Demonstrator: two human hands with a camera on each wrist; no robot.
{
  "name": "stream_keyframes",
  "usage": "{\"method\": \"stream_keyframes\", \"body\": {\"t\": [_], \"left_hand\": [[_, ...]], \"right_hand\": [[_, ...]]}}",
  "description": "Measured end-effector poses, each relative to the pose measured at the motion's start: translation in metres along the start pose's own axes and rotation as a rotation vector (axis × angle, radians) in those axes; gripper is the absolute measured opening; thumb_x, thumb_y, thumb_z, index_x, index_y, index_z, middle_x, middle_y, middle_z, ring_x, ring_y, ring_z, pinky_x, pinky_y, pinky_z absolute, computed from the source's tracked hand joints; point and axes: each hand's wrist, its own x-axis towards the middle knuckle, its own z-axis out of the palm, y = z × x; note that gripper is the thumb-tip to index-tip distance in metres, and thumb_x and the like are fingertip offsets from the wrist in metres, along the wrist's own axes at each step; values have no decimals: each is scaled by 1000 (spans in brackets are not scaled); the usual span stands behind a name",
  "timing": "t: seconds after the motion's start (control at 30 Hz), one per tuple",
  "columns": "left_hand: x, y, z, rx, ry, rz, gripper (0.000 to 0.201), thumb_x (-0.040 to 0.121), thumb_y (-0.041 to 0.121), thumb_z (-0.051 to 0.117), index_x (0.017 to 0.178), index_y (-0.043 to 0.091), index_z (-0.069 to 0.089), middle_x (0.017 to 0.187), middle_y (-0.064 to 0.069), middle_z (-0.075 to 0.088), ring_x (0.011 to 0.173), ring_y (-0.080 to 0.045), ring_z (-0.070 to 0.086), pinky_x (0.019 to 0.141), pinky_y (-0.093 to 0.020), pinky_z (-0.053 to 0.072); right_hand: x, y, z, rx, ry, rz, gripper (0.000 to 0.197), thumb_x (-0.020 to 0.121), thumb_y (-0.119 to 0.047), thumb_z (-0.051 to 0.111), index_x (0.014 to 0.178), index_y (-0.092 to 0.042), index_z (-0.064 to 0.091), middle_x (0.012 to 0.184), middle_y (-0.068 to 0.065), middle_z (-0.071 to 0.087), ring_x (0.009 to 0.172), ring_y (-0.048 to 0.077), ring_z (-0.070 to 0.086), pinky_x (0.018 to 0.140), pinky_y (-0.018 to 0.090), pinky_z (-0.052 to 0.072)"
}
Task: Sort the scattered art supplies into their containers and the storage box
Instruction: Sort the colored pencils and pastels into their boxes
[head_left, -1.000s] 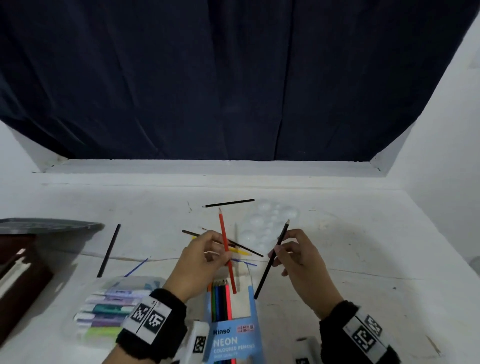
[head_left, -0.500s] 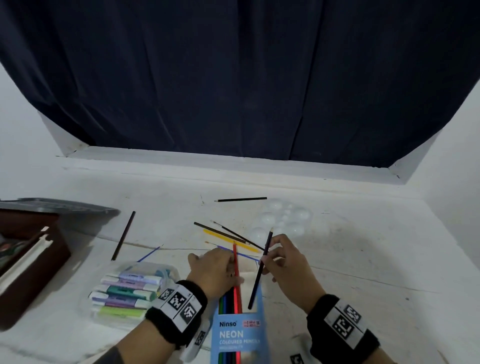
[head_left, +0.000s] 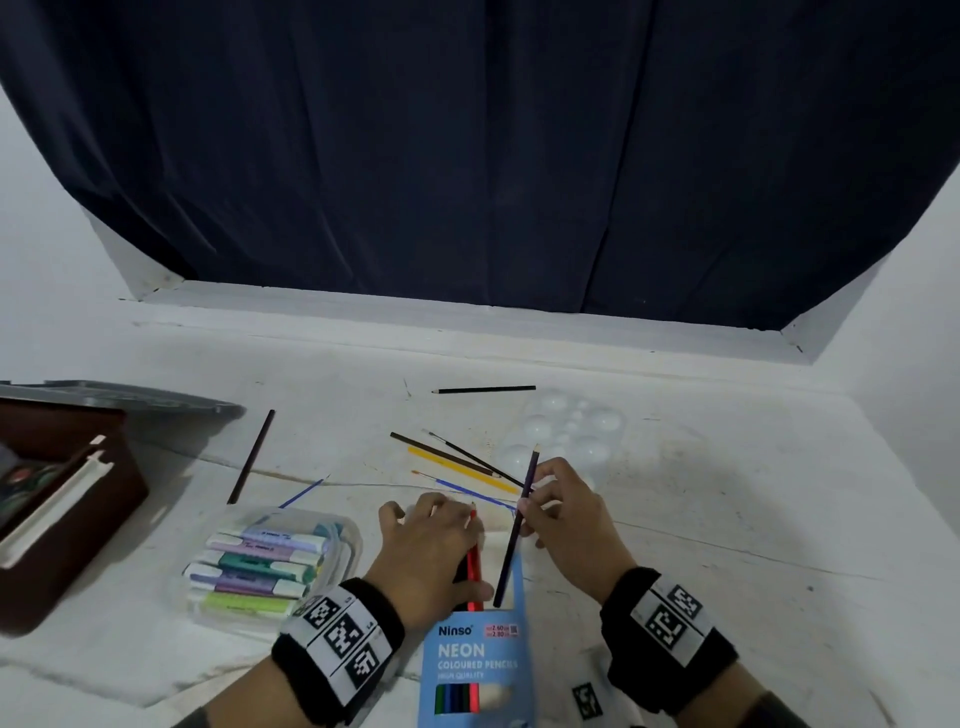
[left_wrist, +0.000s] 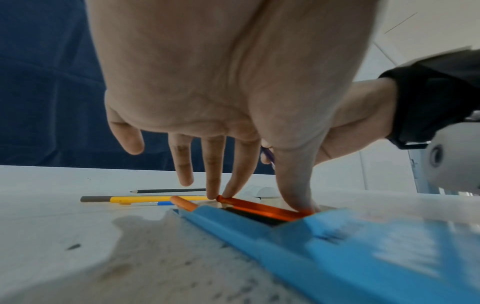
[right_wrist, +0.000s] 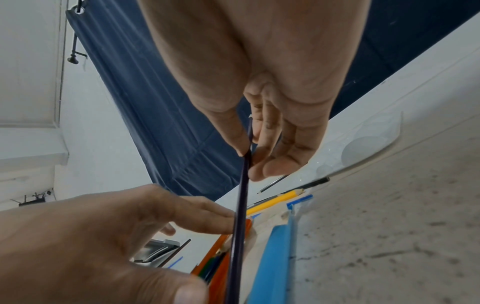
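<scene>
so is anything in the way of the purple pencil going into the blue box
Nothing visible does. The purple pencil already has its lower end at the mouth of the blue box, just right of the red pencil. The left hand presses that red pencil close beside it, not across its path.

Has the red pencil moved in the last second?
Yes. The red pencil has slid toward the person, deeper into the blue pencil box; its tip, earlier beyond the loose yellow pencil, now stops short of it.

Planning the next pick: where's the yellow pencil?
Head view, centre: the yellow pencil lies between the brown pencil and blue brush, left of the palette.
</scene>
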Motion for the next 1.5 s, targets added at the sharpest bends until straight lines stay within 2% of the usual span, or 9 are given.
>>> {"method": "stream_keyframes", "body": {"t": [0.1,0.23,0.4,0.6,0.83,0.93,1.03,1.3,1.5], "left_hand": [[-10,-4,9,-20,-12,46,63,88,64,54,141,31,45,159,14,28,150,-20,13,101,-54,10],[-20,-17,20,130,21,165,47,74,59,65,119,43,61,137,19,58,128,-22,56,81,-56,44],[-31,-21,28,82,55,237,35,81,49,58,115,44,58,137,23,56,127,-15,56,82,-55,41],[-39,-20,22,44,31,226,57,70,56,63,124,40,56,129,17,61,115,-9,61,79,-48,47],[-37,-16,17,92,26,185,51,64,59,64,111,38,68,123,17,63,107,-6,65,77,-50,50],[-35,-15,15,54,13,186,54,81,51,58,131,30,59,144,12,50,130,-13,51,94,-61,31],[-35,-15,13,27,10,176,56,90,47,53,143,28,48,156,11,35,142,-14,37,101,-55,16],[-35,-13,7,-31,-14,139,56,94,46,56,147,36,41,158,17,29,144,-8,29,101,-46,12],[-35,-14,3,-53,-49,127,51,94,49,55,143,37,45,157,21,28,143,-5,26,101,-46,12]], "right_hand": [[5,2,3,-27,-9,10,15,94,-12,59,104,-18,49,77,1,67,63,10,67,56,18,50],[13,-1,8,-60,-52,26,14,95,-13,57,105,-17,48,83,5,67,65,11,65,53,14,46],[18,-2,19,-112,-102,57,14,95,-10,56,107,-13,49,87,12,68,58,9,63,55,22,53],[11,3,30,-264,-257,1,56,74,-2,76,123,-16,52,86,6,68,63,1,56,55,9,43],[1,6,29,-707,-364,-332,43,86,-16,71,129,-14,63,144,-1,45,133,18,41,108,30,39],[-1,3,26,-853,-462,-366,36,96,-21,59,131,-14,60,144,1,48,140,20,35,111,34,35],[-3,4,22,-990,-555,-414,36,100,-25,52,134,-15,58,147,1,47,147,20,24,113,38,34],[-26,1,28,-1125,-493,-474,16,98,-18,52,107,-14,65,111,6,66,109,27,61,88,39,50],[-32,-5,21,-988,-568,-485,24,94,-10,50,102,-15,72,101,4,72,90,25,63,79,33,48]]}}
